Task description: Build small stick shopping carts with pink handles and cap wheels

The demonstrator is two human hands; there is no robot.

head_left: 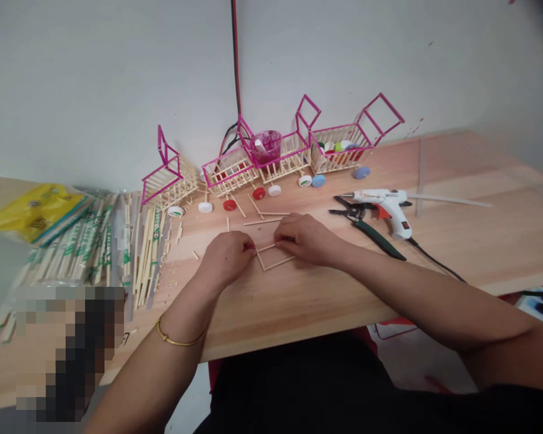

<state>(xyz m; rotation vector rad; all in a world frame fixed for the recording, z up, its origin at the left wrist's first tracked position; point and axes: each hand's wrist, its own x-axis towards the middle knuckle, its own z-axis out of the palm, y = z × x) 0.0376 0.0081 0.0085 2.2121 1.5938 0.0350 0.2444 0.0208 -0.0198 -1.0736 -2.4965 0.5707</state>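
Between my two hands lies a small frame of thin wooden sticks (279, 263), flat on the wooden table. My left hand (228, 259) is closed, its thumb and fingertips pinching the frame's upper left corner. My right hand (305, 238) is also closed, with the fingertips on the stick along the far side; its palm covers the frame's right end. Just beyond the hands are loose wooden sticks (266, 222). To the right of my right hand lie a white glue gun (384, 208) with a glue stick in its back and wire-cutting pliers (366, 229) with dark green handles.
Along the wall stand several small stick carts with magenta rims (344, 144) and bottle-cap wheels. One holds a magenta-stained plastic cup (268, 147). Wrapped chopsticks (85, 241), bare sticks (145, 259) and a yellow packet (38, 211) lie at left. A black cable (437, 259) crosses the right side.
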